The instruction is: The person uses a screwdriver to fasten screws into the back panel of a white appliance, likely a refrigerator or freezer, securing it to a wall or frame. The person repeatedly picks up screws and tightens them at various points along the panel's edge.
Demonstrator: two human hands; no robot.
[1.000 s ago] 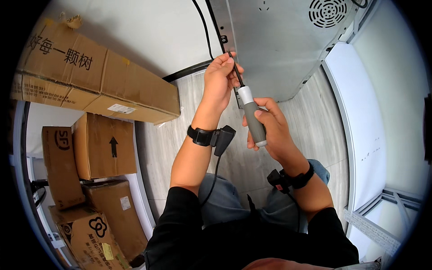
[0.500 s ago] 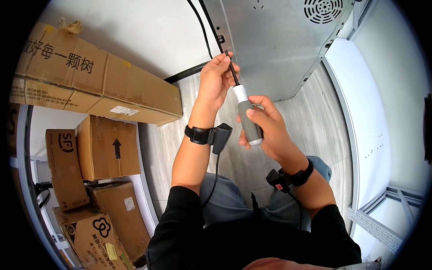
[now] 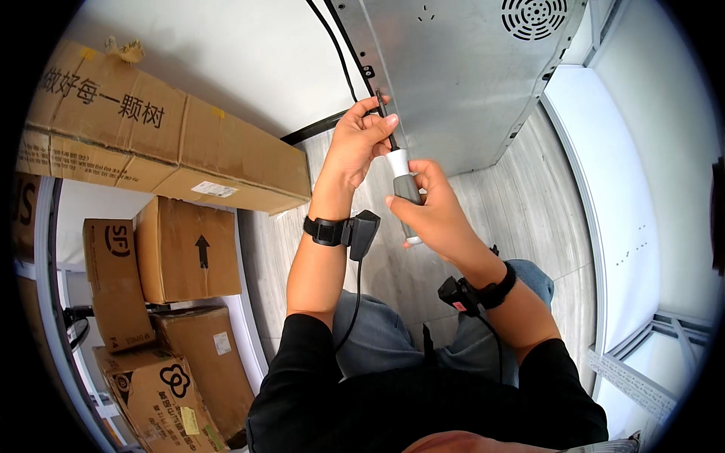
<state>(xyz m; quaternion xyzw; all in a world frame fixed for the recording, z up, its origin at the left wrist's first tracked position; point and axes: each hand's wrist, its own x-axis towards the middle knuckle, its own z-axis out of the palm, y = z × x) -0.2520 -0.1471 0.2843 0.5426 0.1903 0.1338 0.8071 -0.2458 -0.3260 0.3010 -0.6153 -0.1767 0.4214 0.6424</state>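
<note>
A screwdriver (image 3: 406, 185) with a grey and white handle and a dark shaft points up and slightly left. My right hand (image 3: 434, 208) is wrapped round its handle. Higher up, my left hand (image 3: 359, 143) is closed about the shaft, thumb and fingers beside it close to the tip. That tip lies by the left edge of a grey metal panel (image 3: 461, 90), below a small black fitting (image 3: 368, 72). Whether it sits in a screw there is too small to tell.
A long cardboard box (image 3: 242, 162) lies on the left, above several stacked cartons (image 3: 189, 253). A black cable (image 3: 336, 41) runs down beside the panel. Round vent slots (image 3: 535, 16) mark the panel's upper right. Grey plank flooring (image 3: 521, 219) extends below it, with a white frame (image 3: 596, 189) at right.
My right hand has shifted round the handle, its thumb now across the left side. The screwdriver has moved slightly left and stands more upright. My left fingers have loosened and spread a little.
</note>
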